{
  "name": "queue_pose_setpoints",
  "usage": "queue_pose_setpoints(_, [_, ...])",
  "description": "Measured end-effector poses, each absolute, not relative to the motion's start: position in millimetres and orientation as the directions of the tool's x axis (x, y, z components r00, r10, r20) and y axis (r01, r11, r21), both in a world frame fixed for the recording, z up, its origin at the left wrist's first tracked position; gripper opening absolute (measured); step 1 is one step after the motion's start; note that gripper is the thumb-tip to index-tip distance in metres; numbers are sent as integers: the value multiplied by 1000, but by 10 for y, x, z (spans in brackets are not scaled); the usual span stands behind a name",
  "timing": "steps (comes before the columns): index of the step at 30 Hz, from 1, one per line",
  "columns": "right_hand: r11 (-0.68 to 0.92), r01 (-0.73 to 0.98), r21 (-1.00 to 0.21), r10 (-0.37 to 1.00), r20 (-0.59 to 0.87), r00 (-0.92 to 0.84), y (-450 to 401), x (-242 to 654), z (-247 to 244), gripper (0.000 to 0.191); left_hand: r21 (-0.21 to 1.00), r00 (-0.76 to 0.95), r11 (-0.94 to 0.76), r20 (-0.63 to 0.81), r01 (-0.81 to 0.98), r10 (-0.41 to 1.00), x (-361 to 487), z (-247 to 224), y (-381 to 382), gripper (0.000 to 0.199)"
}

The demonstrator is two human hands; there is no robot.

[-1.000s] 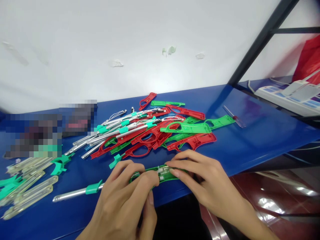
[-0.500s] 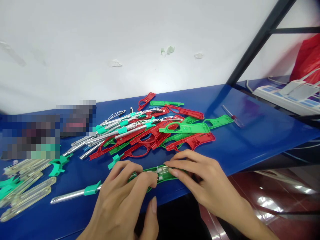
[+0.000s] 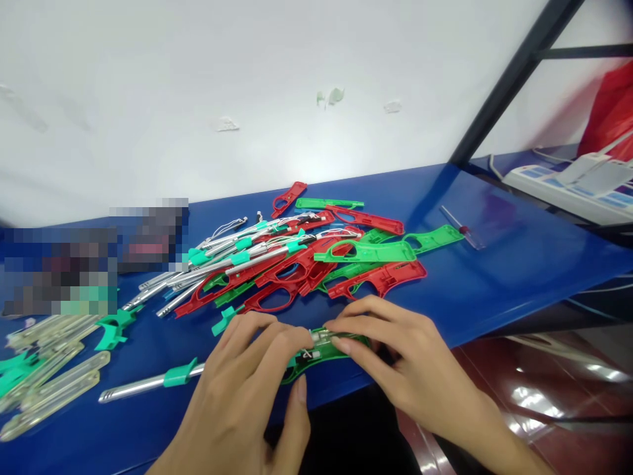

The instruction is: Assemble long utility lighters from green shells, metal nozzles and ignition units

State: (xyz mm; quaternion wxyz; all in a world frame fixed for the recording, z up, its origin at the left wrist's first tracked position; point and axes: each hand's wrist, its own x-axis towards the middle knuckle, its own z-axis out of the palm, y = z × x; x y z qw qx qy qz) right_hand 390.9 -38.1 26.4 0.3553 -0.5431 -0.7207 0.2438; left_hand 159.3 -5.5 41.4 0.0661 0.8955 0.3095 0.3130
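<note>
A green lighter casing half [image 3: 330, 351] lies near the table's front edge, with a metal tube [image 3: 136, 387] carrying a teal clip [image 3: 179, 374] reaching out to its left. My left hand [image 3: 242, 389] is curled over the casing's left part, fingers pressed down on it and the thumb below its near edge. At the right part, my right hand [image 3: 390, 349] grips the casing, thumb and fingertips at a small clear piece [image 3: 321, 337] inside. A small black-and-white part [image 3: 309, 355] shows between the hands. My fingers hide much of the casing.
Beyond my hands lies a pile of red casing halves [image 3: 281, 295], green halves [image 3: 380, 251] and metal tubes with wires [image 3: 212, 264]. Clear plastic parts [image 3: 64, 389] lie at left, a screwdriver [image 3: 462, 227] at right. A black frame post [image 3: 514, 86] stands behind.
My left fingers have shifted slightly over the casing, and the black-and-white part between the hands shows more. The right hand has hardly moved.
</note>
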Motion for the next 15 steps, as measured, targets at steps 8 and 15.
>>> queue_pose_setpoints(8, [298, 604, -740, 954, 250, -164, -380, 3905, 228, 17, 304, 601, -803, 541, 512, 588, 1564, 313, -36, 39])
queue_pose_setpoints(15, [323, 602, -730, 946, 275, -173, -386, 3922, 235, 17, 261, 626, -848, 581, 461, 519, 1591, 301, -43, 42])
